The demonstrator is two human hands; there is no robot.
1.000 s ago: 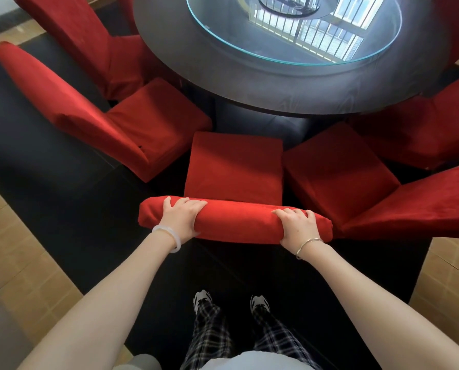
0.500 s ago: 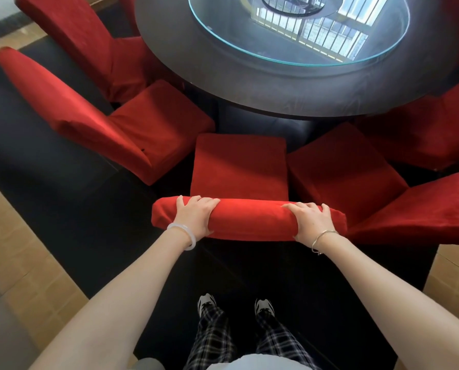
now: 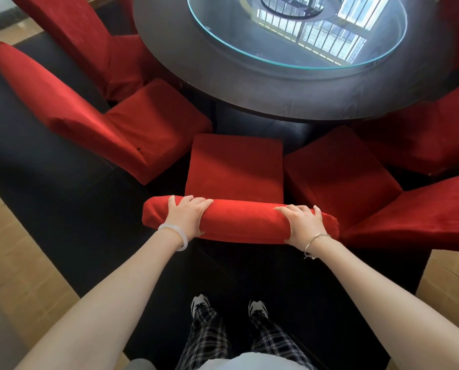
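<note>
A red fabric-covered chair (image 3: pixel 236 166) stands in front of me, its seat pointing at the round dark table (image 3: pixel 289 84). My left hand (image 3: pixel 187 216) grips the top of the chair's backrest (image 3: pixel 245 222) near its left end, fingers curled over the far side. My right hand (image 3: pixel 304 224) grips the same backrest top near its right end. Both wrists wear bracelets.
More red chairs flank it: one at the left (image 3: pixel 102 121), one at the right (image 3: pixel 337 172), others further round the table. A glass turntable (image 3: pixel 289 49) lies on the table. My feet (image 3: pixel 228 307) stand on a black carpet (image 3: pixel 49 182); tan floor tiles border it.
The chair and both hands have shifted slightly to the right and toward the table in view. The grip on the backrest is unchanged.
</note>
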